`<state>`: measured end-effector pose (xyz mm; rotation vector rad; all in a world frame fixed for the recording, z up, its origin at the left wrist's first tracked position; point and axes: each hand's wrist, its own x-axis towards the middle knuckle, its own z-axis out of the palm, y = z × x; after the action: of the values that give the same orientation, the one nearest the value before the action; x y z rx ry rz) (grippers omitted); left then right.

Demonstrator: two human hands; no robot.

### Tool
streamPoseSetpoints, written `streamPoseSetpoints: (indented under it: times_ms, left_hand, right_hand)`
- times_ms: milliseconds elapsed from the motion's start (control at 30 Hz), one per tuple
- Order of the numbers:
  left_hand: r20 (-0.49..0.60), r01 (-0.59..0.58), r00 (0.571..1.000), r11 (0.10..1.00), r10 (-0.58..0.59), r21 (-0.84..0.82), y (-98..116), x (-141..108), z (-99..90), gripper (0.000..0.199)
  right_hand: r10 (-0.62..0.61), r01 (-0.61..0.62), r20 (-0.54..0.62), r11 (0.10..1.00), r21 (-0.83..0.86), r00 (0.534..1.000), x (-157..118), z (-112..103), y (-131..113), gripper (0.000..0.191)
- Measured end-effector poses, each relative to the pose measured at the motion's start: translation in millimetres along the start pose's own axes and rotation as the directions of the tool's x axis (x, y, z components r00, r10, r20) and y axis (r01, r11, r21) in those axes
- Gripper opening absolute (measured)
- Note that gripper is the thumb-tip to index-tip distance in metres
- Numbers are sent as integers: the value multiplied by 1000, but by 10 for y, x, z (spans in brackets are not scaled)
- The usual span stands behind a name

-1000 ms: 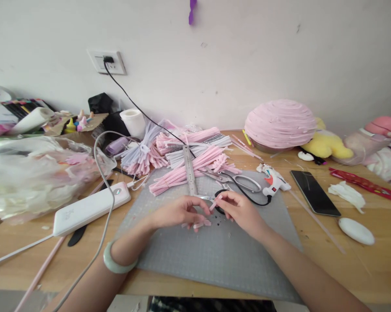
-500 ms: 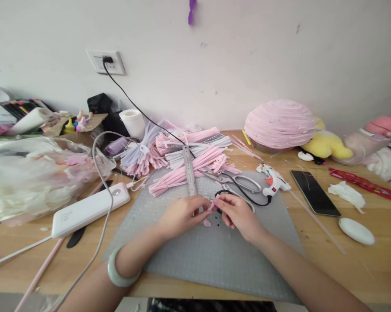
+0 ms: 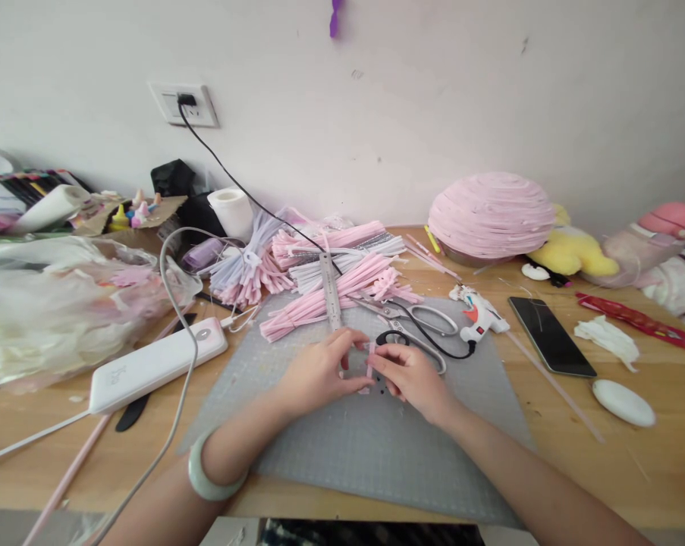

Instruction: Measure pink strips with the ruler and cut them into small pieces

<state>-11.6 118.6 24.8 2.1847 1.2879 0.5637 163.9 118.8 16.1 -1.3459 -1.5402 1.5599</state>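
A small pink piece (image 3: 370, 359) is held between my two hands above the grey cutting mat (image 3: 376, 455). My left hand (image 3: 322, 371) has its thumb and index finger apart, curved around the piece's left side, and the thumb tip is at its lower end. With thumb and fingers, my right hand (image 3: 407, 373) pinches the piece from the right. Just beyond the hands lie a metal ruler (image 3: 331, 292) and grey scissors (image 3: 427, 322). Pink pipe cleaners (image 3: 319, 299) lie in bundles under the ruler.
A white glue gun (image 3: 482, 315), a phone (image 3: 551, 336) and a white oval object (image 3: 624, 403) lie to the right. Behind them sits a pink wrapped dome (image 3: 491, 214). At left are a white power bank (image 3: 158, 365) with a looping cable and a plastic bag (image 3: 51, 311).
My left thumb and index finger have spread farther apart. The pink piece now stands more upright between my hands. My right hand has barely moved and still pinches it.
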Motion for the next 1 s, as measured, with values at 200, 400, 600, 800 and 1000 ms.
streamPoseSetpoints:
  times_ms: [200, 400, 600, 800, 1000]
  left_hand:
    - [62, -63, 996, 998, 64, -25, 11, 2, -11, 42]
    - [3, 15, 1000, 1000, -15, -10, -36, 14, -14, 43]
    - [-53, 42, 998, 999, -41, 9, -73, 33, -3, 41]
    - [-67, 40, 997, 999, -41, -25, -96, 42, 11, 40]
    - [-71, 40, 997, 999, -40, -3, -102, 35, 0, 40]
  right_hand:
    - [-5, 12, 65, 994, -105, 998, -13, 48, -1, 28]
    - [-236, -188, -532, 758, -624, 813, -108, -825, -202, 34]
    - [10, -766, -830, 391, -510, 558, -238, -2029, 116, 57]
    - [19, -757, -835, 432, -490, 551, -241, -2190, 324, 71]
    - [21, -744, -832, 460, -484, 554, -245, -2164, 286, 75]
